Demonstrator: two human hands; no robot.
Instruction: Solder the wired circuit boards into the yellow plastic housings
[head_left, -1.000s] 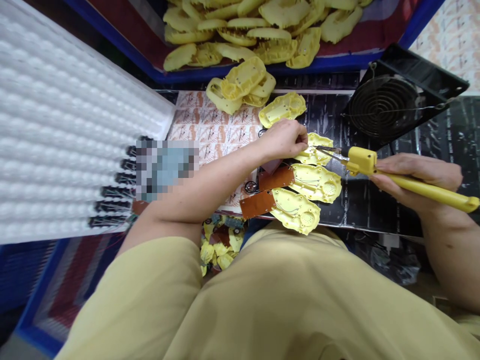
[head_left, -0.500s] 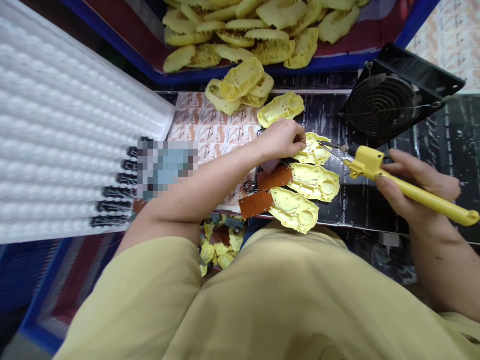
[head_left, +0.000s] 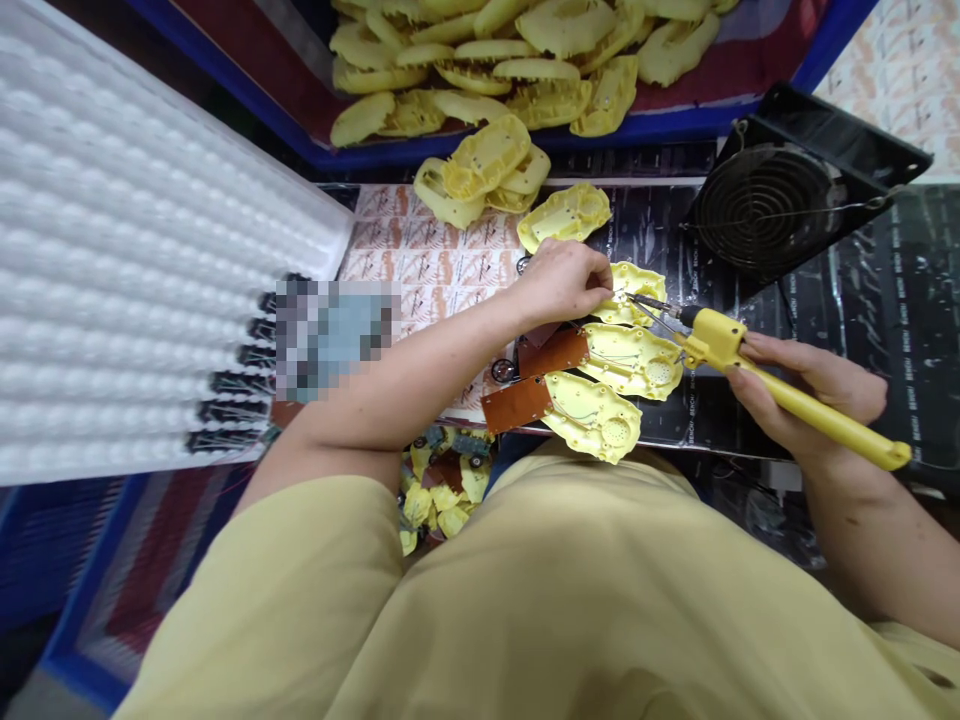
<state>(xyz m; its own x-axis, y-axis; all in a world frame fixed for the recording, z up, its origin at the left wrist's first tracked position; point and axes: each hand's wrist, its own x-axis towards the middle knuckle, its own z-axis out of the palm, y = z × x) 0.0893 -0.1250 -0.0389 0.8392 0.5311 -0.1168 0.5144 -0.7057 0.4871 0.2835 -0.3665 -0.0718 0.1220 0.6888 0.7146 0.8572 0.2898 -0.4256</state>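
Note:
My right hand (head_left: 814, 385) is wrapped round a yellow soldering gun (head_left: 716, 338) with a thin guide tube beside its tip. The tip reaches into a yellow plastic half-shell (head_left: 649, 282), close to the fingers of my left hand (head_left: 568, 280). Those fingers are pinched together at the shell's left part; what they hold is too small and hidden to make out. Nearer my body lie a second half-shell (head_left: 637, 365) and a third half-shell (head_left: 600, 420), with thin wires inside. Brown circuit boards (head_left: 516, 404) lie at their left ends.
A black fan (head_left: 765, 205) stands at the back right. Behind the bench is a blue crate (head_left: 675, 125) full of yellow shells. A small shell pile (head_left: 487, 165) and a single shell (head_left: 566, 215) lie before it. White foam tray (head_left: 150, 250) at left.
My right hand has moved the soldering gun left, so its tip is now deeper over the shell and nearer my left fingers. My left hand has stayed almost still.

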